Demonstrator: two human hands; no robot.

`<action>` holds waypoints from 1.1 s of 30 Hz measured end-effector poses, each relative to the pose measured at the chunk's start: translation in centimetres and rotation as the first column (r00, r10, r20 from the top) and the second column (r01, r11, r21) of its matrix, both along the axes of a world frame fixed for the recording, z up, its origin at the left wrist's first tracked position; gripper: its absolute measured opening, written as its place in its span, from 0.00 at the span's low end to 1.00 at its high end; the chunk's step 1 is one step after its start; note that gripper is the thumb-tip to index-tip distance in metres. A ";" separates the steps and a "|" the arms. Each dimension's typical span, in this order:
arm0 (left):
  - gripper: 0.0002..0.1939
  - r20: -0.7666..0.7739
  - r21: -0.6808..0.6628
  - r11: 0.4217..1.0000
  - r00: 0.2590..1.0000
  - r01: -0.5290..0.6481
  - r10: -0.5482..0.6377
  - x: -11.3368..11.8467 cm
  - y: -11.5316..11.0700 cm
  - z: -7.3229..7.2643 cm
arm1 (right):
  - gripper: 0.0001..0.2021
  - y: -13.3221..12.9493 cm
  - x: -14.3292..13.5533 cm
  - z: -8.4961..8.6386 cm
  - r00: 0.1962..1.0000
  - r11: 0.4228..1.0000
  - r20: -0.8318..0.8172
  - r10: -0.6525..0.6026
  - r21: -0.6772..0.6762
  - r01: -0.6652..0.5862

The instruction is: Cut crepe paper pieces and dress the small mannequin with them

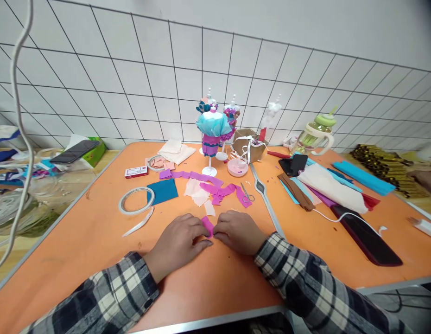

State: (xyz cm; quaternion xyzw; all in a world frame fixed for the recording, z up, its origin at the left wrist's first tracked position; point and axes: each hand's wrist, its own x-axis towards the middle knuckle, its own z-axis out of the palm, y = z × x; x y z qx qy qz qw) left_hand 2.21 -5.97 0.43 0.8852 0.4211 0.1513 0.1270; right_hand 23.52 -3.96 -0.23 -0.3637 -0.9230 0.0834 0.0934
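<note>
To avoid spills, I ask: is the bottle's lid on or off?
On; the green lid sits on top of the bottle.

Orange tabletop [194, 292] w/ metal edging is carrying assorted craft stuff. Nr back edge, abt ctr, a dress form [211, 134] w/ turquoise top & purple skirt is standing on a white base; brown container [253, 152] is sitting to its R, w/ round pink dish [237, 169] just in front. Twd L edge, red/white box [136, 173], tape roll [122, 204] & teal sheet [164, 191] are lying, roll & sheet overlapping. Purple strips [196, 177] & small scissors [246, 196] are resting mid-top. Twd R edge, a cream roll [332, 188], brown roll [296, 191], blue roll [363, 178] & long blk item [370, 239] are lying; bottle [310, 139] w/ green lid is standing nr back R corner.
</note>
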 end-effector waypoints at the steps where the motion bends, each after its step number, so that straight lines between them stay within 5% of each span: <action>1: 0.08 -0.028 0.014 1.000 1.000 -0.002 0.003 0.2 0.0 0.0 | 0.10 -0.2 -0.2 0.1 1.000 1.000 0.009 -0.010 0.000 0.010; 9: 0.11 -0.123 0.085 0.996 0.992 0.021 -0.011 0.4 -0.3 0.0 | 0.09 -0.8 -0.8 0.1 0.998 0.997 -0.021 -0.063 -0.044 0.062; 18: 0.08 -0.081 0.162 0.986 0.997 0.026 -0.013 -0.7 2.4 0.6 | 0.14 1.5 -1.9 -0.8 0.998 0.996 0.017 -0.061 0.069 0.060; 33: 0.10 -0.194 0.140 0.990 0.979 -0.034 0.061 0.2 0.8 0.5 | 0.10 0.3 -1.7 -0.1 0.990 0.991 -0.057 -0.128 0.044 0.130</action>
